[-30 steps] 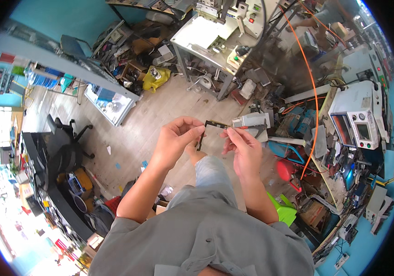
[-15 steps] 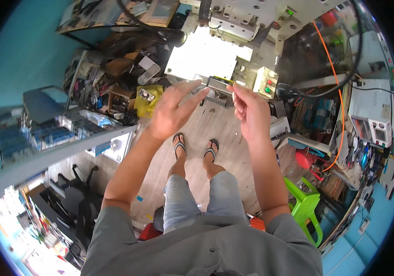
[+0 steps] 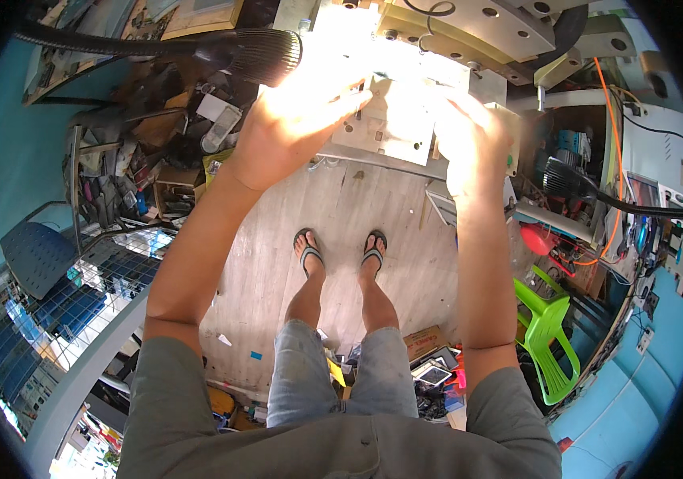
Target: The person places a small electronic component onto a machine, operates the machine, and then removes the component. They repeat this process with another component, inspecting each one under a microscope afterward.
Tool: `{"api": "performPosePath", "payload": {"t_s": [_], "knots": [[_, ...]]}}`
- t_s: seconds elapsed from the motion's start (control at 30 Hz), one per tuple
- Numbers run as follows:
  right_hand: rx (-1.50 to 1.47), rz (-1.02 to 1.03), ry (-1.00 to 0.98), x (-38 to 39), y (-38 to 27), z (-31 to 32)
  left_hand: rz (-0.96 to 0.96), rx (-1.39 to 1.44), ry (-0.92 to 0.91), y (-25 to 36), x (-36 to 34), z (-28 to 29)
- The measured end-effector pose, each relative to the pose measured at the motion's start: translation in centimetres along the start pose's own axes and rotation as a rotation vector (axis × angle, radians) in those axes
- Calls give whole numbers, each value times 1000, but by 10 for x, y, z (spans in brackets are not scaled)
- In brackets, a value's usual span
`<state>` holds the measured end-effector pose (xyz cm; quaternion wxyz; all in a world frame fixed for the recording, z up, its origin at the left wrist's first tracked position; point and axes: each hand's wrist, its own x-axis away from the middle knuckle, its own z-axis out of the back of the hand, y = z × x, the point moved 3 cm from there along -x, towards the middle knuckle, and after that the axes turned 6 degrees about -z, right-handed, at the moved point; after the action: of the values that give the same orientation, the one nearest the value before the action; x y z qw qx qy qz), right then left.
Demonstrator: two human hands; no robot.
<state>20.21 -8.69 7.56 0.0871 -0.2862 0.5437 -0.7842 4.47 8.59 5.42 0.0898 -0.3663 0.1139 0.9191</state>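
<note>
My left hand [image 3: 290,124] reaches over the strongly lit bed of a machine, fingers stretched to the right; I see no thing held in it. My right hand [image 3: 475,136] is over the right side of the bed, its fingers bent inward and bleached by glare; what they hold, if anything, is lost in the light. Between the hands lies a pale metal block [image 3: 393,132] with holes. A black flexible-neck lamp [image 3: 266,54] shines just above my left hand. The machine's upper part [image 3: 469,36] stands beyond the hands.
A second black lamp [image 3: 569,177] juts in at the right, near an orange cable [image 3: 619,152]. A green plastic chair [image 3: 549,343] stands at my right. Piled clutter [image 3: 190,120] fills the left side. Boxes and loose parts lie behind my legs on the wooden floor [image 3: 341,191].
Both hands have moved forward, deeper over the machine bed. My view has come closer to the machine. The dark strip seen near my fingers earlier cannot be made out now in the glare.
</note>
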Motion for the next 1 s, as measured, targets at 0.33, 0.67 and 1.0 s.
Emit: {"api": "performPosePath", "payload": {"t_s": [0.33,0.67,1.0], "knots": [[76,101,44,-6,2,-4,-14,78,-90,-5,3,2],[94,187,63,-9,9,-1,-73,-23,-84,-5,2,3],[56,132,67,-13,15,-1,-36,16,-100,-6,0,1]]}}
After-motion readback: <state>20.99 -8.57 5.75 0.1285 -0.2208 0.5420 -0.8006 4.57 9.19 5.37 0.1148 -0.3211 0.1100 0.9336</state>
